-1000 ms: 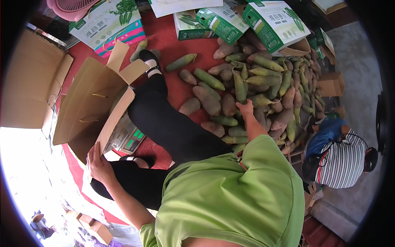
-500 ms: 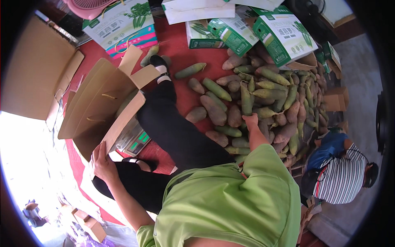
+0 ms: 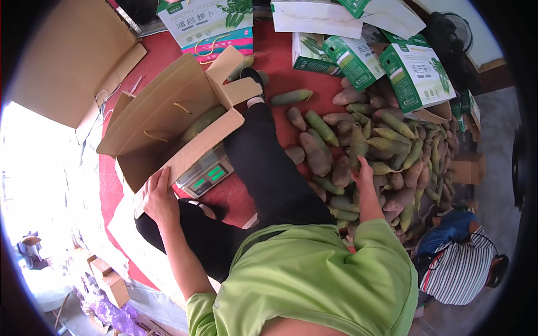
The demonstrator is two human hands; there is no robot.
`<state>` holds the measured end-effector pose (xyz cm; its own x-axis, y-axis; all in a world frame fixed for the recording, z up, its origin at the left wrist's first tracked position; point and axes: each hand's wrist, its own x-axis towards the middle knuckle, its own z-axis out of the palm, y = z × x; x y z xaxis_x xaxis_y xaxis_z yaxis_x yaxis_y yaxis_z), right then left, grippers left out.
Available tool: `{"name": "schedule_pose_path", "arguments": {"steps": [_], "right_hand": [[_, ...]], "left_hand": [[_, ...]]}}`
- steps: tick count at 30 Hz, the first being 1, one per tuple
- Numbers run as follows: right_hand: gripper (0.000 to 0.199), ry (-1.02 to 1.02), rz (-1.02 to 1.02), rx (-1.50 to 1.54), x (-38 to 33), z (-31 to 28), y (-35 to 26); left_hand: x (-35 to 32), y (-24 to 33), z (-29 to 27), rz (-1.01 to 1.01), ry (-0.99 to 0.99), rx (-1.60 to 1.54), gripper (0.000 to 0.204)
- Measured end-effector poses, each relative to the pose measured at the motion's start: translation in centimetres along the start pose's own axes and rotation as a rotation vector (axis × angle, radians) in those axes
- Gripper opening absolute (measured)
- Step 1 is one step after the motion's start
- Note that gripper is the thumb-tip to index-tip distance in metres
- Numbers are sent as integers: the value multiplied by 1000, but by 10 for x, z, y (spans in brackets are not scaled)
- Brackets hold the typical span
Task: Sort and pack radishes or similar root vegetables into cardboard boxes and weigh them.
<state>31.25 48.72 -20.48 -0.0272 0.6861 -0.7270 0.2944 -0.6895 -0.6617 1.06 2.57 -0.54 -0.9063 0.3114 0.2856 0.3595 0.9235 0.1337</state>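
Nearest the camera is the person's own green shirt [image 3: 314, 280], with both bare forearms reaching out from it over black trousers [image 3: 269, 173].

The left hand [image 3: 159, 199] lies on the near flap of an open brown cardboard box [image 3: 168, 120]; its grip is closed over the flap's edge, fingers curled on top and thumb beside it. Inside the box, beyond that grip, a green radish [image 3: 202, 122] lies along the bottom. Just to the right of the left hand, tucked under the box's near corner, sits a small weighing scale [image 3: 204, 176] with two green displays.

The right hand [image 3: 363, 168] reaches into a heap of green and purplish radishes [image 3: 403, 157] spread on a red floor covering [image 3: 280, 67]. Its grip is wrapped round one upright radish [image 3: 356, 147] at the near edge of the heap, fingers closed on the lower end. More radishes lie on every side of that grip, touching one another; a single one [image 3: 291, 97] rests apart, farther out and to the left.

Beyond the heap stand green and white printed cartons [image 3: 414, 73], some tipped over. Farther beyond the left grip lies a flattened brown carton [image 3: 61, 56]. To the right of the right grip, another person in a striped shirt [image 3: 459, 269] crouches.
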Motion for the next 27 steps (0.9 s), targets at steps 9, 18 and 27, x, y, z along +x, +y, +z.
{"name": "schedule_pose_path", "arguments": {"steps": [9, 18, 27], "right_hand": [[40, -598, -497, -121, -144, 99, -115], [42, -996, -1107, -375, -264, 258, -178], [27, -817, -1889, -1051, -355, 375, -87]], "left_hand": [[0, -3, -1, 1, -24, -12, 34], [-2, -7, 0, 10, -23, -33, 33], [-2, -6, 5, 49, -17, -2, 32]]}}
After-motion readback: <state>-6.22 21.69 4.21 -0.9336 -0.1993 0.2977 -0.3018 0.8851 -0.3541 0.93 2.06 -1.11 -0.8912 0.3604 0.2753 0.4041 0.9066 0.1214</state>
